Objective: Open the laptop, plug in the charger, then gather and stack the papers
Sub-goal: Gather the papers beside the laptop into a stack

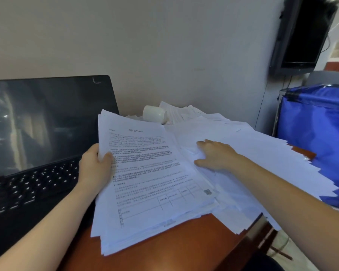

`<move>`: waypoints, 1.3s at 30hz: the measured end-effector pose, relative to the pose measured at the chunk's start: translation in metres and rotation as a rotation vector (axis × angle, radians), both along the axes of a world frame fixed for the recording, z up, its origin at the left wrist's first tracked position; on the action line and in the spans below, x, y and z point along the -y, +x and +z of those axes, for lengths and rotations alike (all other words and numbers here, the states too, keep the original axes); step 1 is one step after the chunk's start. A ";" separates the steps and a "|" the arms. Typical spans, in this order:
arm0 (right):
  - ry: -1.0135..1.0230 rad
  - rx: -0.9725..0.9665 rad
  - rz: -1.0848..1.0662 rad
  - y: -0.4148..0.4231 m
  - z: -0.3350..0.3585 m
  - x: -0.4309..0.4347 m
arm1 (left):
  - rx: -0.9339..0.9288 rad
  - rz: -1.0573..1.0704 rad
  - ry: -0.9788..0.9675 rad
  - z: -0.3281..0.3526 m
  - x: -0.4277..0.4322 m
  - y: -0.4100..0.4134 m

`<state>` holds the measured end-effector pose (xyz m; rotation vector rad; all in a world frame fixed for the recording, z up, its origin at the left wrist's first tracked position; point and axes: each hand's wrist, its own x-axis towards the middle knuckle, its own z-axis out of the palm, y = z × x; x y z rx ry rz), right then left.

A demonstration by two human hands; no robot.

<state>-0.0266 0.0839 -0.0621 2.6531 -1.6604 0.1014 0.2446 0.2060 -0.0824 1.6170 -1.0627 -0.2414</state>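
Paper is light, floppy, slippery: your left hand (95,167) keeps a pinching grip on the printed stack (151,182) just right of the laptop (37,133). Your right hand (217,155) lies spread flat on loose sheets (262,153) farther right, apparently unstapled. Square edges, lift from beneath.

Dense Chinese print and a centred heading on the printed sheet (145,173), all too blurred to read; the laptop keyboard (33,184) legends are illegible as well.
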 end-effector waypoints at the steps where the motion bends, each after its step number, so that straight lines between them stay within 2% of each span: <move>1: 0.025 0.007 0.003 0.005 0.003 0.004 | -0.009 0.007 -0.013 0.001 0.000 0.000; 3: 0.029 -0.043 0.019 0.014 0.010 0.011 | -0.019 0.019 -0.029 0.001 0.001 0.002; 7: -0.173 -0.252 0.060 0.029 0.009 0.028 | -0.034 0.023 -0.033 -0.001 0.005 0.004; 10: -0.308 -0.290 -0.047 0.031 -0.002 0.041 | -0.042 0.032 -0.045 -0.003 0.006 0.007; 12: -0.311 -0.130 -0.167 0.027 -0.002 0.049 | -0.059 0.037 -0.045 -0.003 0.008 0.009; 15: -0.297 0.246 -0.316 0.017 0.008 0.055 | -0.068 0.033 -0.023 -0.003 0.010 0.011; 17: -0.394 0.347 -0.280 0.011 0.012 0.049 | -0.055 0.026 0.003 -0.004 0.010 0.011; 19: -0.424 0.483 -0.115 0.004 0.011 0.036 | -0.037 0.015 0.021 -0.003 0.011 0.011; 22: -0.321 0.693 0.153 -0.008 0.004 0.008 | -0.022 -0.007 0.042 0.003 0.010 0.009; 26: -0.109 0.853 0.318 -0.021 -0.013 -0.034 | -0.067 -0.073 0.131 0.006 0.008 0.007; 30: -0.011 0.884 0.399 -0.028 -0.029 -0.063 | -0.172 -0.066 0.183 0.012 0.010 0.005; 33: 0.037 0.846 0.461 -0.033 -0.035 -0.075 | -0.248 -0.047 0.301 0.017 0.011 0.005; 35: 0.047 0.808 0.485 -0.035 -0.038 -0.083 | -0.281 -0.068 0.302 0.017 0.012 0.005; 37: 0.121 0.754 0.495 -0.033 -0.039 -0.088 | -0.221 -0.076 0.279 0.016 0.010 0.003; 39: 0.252 0.758 0.503 -0.033 -0.039 -0.091 | -0.082 -0.093 0.288 0.014 0.007 0.000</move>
